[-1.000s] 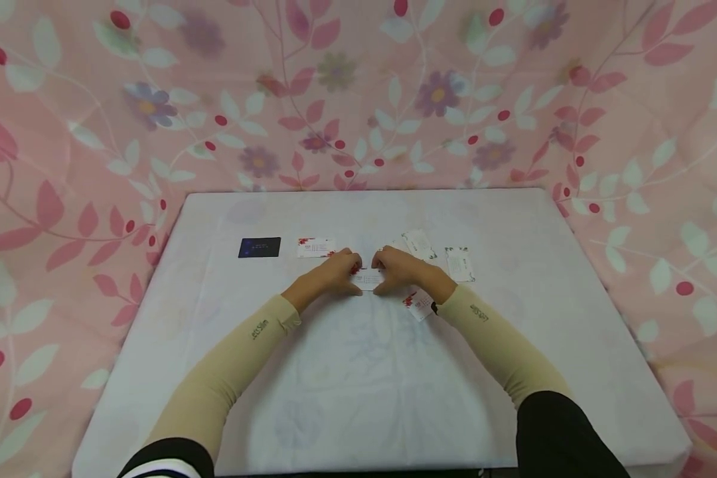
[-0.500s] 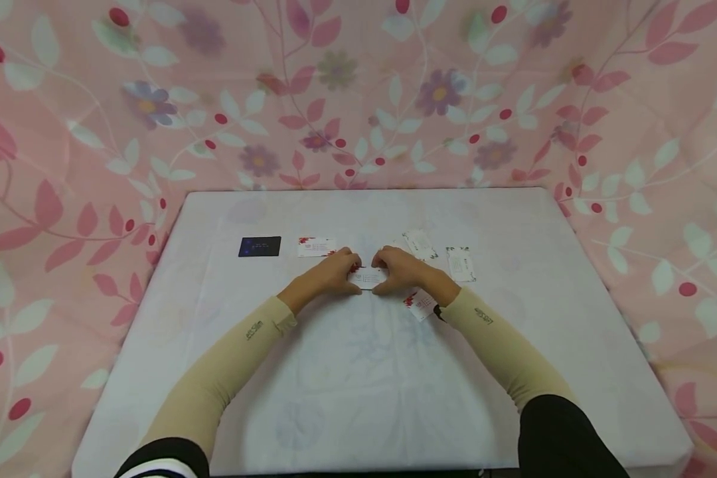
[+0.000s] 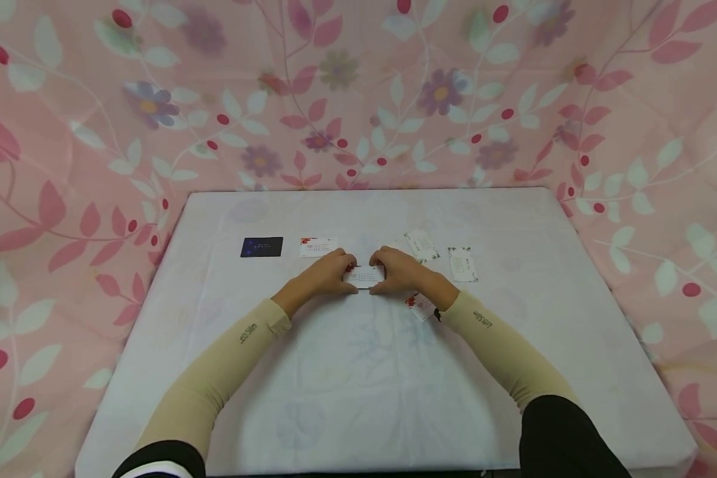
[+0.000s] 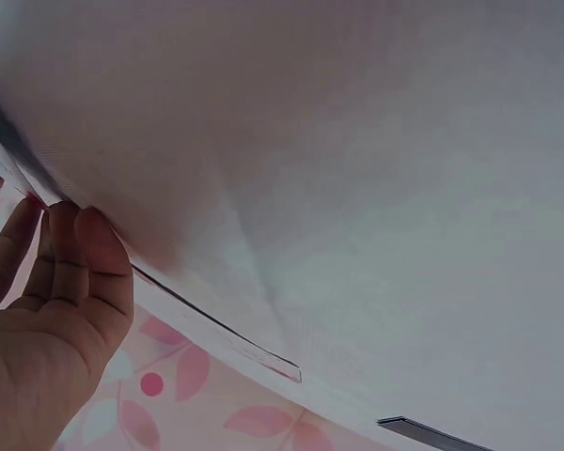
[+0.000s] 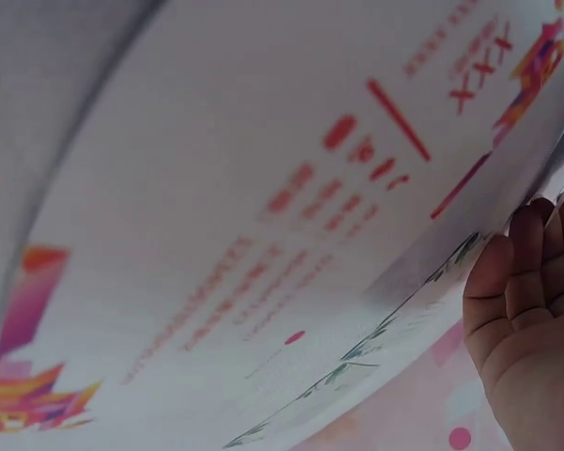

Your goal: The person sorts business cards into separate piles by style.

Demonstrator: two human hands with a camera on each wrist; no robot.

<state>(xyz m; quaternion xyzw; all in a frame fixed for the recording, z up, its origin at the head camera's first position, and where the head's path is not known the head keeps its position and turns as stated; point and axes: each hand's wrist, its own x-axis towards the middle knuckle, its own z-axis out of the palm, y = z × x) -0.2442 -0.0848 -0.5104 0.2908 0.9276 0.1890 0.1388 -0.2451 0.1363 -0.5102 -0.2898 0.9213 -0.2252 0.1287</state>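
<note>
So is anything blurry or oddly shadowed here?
Head: soft shadows on the tablecloth beside the sleeves; left wrist: dim, with a darker patch beside the left hand; right wrist: red print on the nearest card looks blurred, its left edge bowed.

A pink fabric backdrop [image 3: 358, 86], printed with leaves, berries and blossoms, hung behind and beside the white-covered table [image 3: 334, 398]. Toward the left lay a dark blue business card [image 3: 261, 247], then a red-flowered white card [image 3: 315, 248]. Farther right were a slanted leaf-bordered card [image 3: 422, 245] and a lengthwise leaf-edged card [image 3: 463, 264]. Nearer the front, a red-cornered card [image 3: 420, 307] lay askew, partly covered.
</note>
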